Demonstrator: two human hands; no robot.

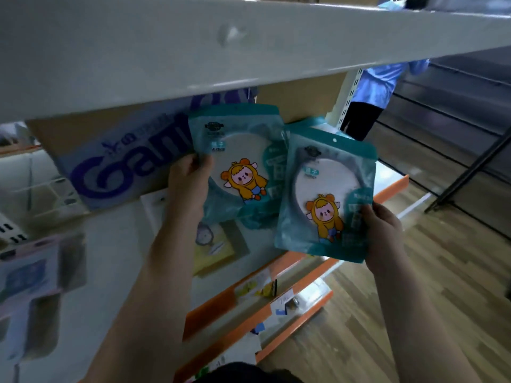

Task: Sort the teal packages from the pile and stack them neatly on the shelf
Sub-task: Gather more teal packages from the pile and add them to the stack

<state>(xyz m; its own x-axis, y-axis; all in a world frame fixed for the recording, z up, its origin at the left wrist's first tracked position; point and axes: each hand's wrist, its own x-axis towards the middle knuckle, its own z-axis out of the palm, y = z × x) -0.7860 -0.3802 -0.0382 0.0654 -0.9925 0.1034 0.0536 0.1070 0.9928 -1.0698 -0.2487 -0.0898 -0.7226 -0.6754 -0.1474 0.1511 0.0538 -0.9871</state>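
L hand (pixel 190 183) grips teal pkg (pixel 237 150), R hand (pixel 383 233) grips another (pixel 323 197)

Left teal package (pixel 240 161), right teal package (pixel 326 200): glossy, crinkled plastic film. Shelf board (pixel 193 51) above left hand (pixel 190 186): smooth painted metal, faint sheen. Box (pixel 116 150) behind it: matt cardboard. Floor (pixel 448 277) beyond right hand (pixel 384 233): wood-grain planks.

Both forearms reach over the shelf (pixel 116 239), left hand (pixel 190 186) farther in gripping the first teal package (pixel 240 161), right hand (pixel 383 233) near its front edge gripping the second teal package (pixel 326 194).
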